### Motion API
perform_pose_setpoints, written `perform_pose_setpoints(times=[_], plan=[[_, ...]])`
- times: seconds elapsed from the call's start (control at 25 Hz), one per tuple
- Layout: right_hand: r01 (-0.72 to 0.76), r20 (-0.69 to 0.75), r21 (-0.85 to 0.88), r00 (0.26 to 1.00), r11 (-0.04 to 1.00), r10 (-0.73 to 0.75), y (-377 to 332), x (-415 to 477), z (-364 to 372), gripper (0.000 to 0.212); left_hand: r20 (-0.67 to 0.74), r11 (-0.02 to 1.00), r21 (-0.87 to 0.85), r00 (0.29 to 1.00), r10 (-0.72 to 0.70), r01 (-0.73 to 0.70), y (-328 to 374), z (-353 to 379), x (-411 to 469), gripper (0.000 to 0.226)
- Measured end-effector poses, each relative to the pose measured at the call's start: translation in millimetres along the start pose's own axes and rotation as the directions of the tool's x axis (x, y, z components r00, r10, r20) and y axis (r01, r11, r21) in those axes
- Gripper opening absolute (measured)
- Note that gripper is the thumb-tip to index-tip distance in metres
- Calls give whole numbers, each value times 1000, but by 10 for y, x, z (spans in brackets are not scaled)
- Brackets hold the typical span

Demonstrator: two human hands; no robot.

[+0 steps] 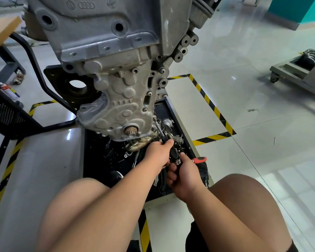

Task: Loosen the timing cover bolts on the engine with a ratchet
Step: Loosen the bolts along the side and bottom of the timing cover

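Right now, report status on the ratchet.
Left hand grips extension bar, right hand grips ratchet. Bar tip on bolt, right edge of timing cover. Loose parts in tray below, swing looks clear.

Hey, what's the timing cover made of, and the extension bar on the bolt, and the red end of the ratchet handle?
The timing cover looks like cast aluminium: dull grey, grainy, with moulded ribs and bosses. The extension bar is likely chromed steel: thin, bright, sharp glints. The red end of the ratchet handle seems plastic or rubber, smooth with a soft sheen; I can't tell which.
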State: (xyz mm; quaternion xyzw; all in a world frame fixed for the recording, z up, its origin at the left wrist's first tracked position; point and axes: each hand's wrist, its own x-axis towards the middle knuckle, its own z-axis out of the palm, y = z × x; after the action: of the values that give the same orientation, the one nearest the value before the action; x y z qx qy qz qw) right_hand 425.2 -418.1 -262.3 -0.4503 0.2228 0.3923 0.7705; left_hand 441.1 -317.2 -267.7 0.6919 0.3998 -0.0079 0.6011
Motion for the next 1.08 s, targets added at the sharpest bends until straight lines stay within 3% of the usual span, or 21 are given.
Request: perform_pose_setpoints(times=[0.08, 0.2, 0.24, 0.32, 0.4, 0.48, 0.68, 0.8, 0.96, 1.08], plan=[[132, -70, -220, 986, 967, -151, 26, 13, -21, 34, -15, 999, 42, 999, 35, -34, -10, 5, 6, 35], [279, -118, -515, 913, 810, -390, 11, 48, -55, 24, -31, 994, 98, 999, 40, -36, -21, 38, 67, 35], [299, -106, -564, 899, 770, -426, -2, 55, -69, 24, -39, 997, 76, 999, 4, -1, 6, 50, 107, 36], [318, -74, -617, 887, 720, -456, -25, 53, -103, 21, -49, 985, -131, 992, -119, 112, 131, 55, 219, 30], [339, -49, -674, 866, 657, -498, -40, 38, -130, 13, 7, 896, -388, 972, -233, 217, 281, 18, 356, 22], [353, -27, -736, 837, 577, -547, -46, 41, -157, 7, 83, 797, -539, 959, -272, 273, 383, 9, 482, 20], [364, 27, -828, 786, 426, -618, -55, 75, -176, 12, 151, 504, -827, 962, -227, 249, 503, 124, 651, 26], [353, 10, -821, 795, 449, -607, -110, 101, -201, 12, 141, 438, -868, 962, -234, 234, 511, 157, 703, 28], [305, -10, -738, 887, 602, -461, -152, 164, -206, 10, 137, 499, -832, 962, -235, 241, 481, 133, 711, 26], [323, 14, -744, 883, 585, -469, -138, 138, -219, 11, 157, 514, -817, 959, -236, 261, 466, 105, 714, 26]])
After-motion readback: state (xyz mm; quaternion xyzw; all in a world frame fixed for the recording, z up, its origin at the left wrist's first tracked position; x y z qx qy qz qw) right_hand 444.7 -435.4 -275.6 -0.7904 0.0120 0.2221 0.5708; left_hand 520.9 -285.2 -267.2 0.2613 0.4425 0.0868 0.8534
